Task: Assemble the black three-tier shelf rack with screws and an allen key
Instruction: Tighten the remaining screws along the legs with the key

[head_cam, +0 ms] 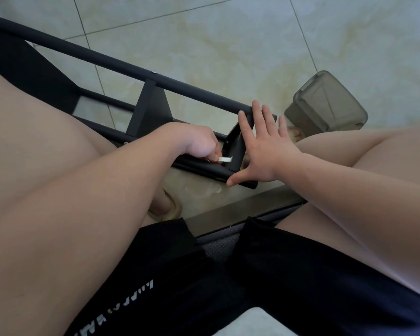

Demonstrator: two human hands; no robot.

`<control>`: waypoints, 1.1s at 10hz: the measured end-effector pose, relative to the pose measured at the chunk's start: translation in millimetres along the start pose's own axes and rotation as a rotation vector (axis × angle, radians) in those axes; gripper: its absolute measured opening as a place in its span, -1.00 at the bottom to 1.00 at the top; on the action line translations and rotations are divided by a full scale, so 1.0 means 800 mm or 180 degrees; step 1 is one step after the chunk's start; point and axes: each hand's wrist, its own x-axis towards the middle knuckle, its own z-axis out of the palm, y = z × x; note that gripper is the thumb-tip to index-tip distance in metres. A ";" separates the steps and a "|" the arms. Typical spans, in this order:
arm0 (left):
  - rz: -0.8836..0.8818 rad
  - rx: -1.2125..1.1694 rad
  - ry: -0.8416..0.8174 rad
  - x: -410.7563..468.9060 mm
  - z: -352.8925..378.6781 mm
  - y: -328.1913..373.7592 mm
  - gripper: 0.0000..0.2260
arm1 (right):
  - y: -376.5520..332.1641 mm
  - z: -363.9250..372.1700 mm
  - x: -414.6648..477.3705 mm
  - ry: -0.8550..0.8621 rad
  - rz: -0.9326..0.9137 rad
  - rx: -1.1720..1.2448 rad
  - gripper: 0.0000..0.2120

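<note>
On floor tiles (228,44), rack (121,66) runs upper-left to lower-right.
Left hand (199,144) pinches allen key (224,160) (silver); right hand (264,151), splayed wide, braces its end.

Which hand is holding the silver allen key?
The left hand, pinching the silver allen key; the right hand rests spread open on the black metal rack.

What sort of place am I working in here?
Probably a room at home, not a workshop: pale tiled floor, a slipper on the foot, a plastic box on the tiles, and the black rack lying between the legs.
</note>
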 end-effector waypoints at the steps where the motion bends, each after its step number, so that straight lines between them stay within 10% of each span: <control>1: -0.0020 0.0015 -0.0020 0.001 0.001 -0.001 -0.89 | 0.000 -0.001 0.000 -0.0008 0.0008 -0.0011 0.51; 11: -0.0231 -0.1873 0.0702 0.025 0.011 -0.001 -0.97 | -0.003 -0.004 -0.003 -0.0019 0.0004 0.0061 0.51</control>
